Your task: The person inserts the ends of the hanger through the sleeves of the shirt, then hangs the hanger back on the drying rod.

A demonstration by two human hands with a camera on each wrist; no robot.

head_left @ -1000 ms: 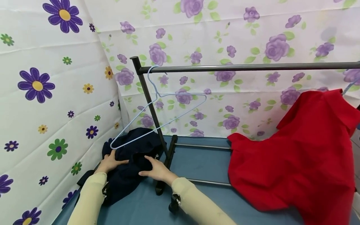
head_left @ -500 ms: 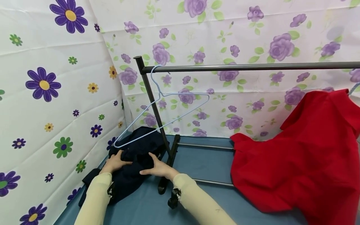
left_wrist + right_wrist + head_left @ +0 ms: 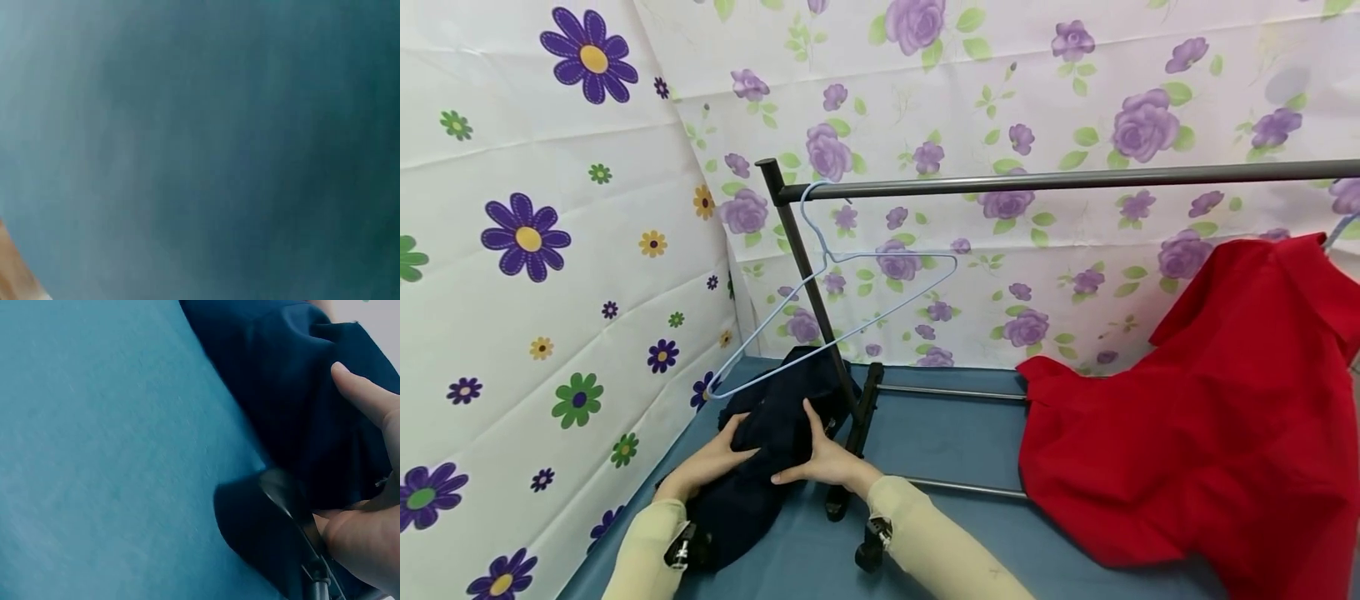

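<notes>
A crumpled dark navy garment [image 3: 778, 417] lies bunched on the blue cloth, beside the rack's left foot. My left hand [image 3: 711, 458] holds its left side, thumb on top and most fingers hidden by the fabric. On the other side, my right hand [image 3: 831, 458] grips the garment with thumb and forefinger spread wide across it. In the right wrist view, the right thumb lies on the navy fabric [image 3: 281, 381] and the other fingers tuck under it. A light blue hanger [image 3: 825, 250] hangs bare from the rack above both hands. The left wrist view is mostly blurred blue.
A black rack rail [image 3: 1000, 184] runs across the scene, its left post [image 3: 808, 287] just behind the garment. At the right hangs a red garment [image 3: 1195, 442]. Flower-patterned sheets [image 3: 625, 358] form the left and back walls. Blue cloth [image 3: 940, 433] covers the surface below.
The left hand has moved right and down, drawing the navy garment's left part inward. The right hand keeps its hold, slightly lower. The head view has shifted a little.
</notes>
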